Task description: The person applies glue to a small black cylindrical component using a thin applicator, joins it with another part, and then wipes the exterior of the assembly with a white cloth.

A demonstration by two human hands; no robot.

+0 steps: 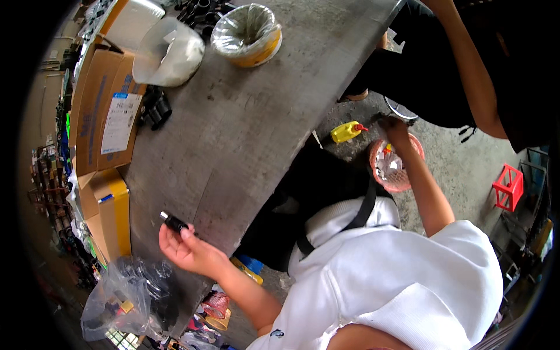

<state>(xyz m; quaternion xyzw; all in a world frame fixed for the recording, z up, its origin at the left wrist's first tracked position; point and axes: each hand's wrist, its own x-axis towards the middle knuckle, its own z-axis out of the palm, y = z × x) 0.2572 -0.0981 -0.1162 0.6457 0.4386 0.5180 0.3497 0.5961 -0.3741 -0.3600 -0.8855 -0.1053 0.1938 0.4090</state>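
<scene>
My left hand is closed over the table, its fingers and thumb round a short black cylinder with a silvery metal end. The metal end points away to the upper left. Off the table's edge, my right hand hangs low beside the rim of a pink basket. Its fingers are dark and blurred, so whether they hold anything does not show. Inside the basket lie clear plastic and small shiny pieces. A yellow bottle with a red cap stands on the floor near this hand.
On the grey table are a lined yellow tub, a translucent bin, black parts and cardboard boxes. A plastic bag sits at the near left corner. Another person's arm is at upper right; a red stool stands right.
</scene>
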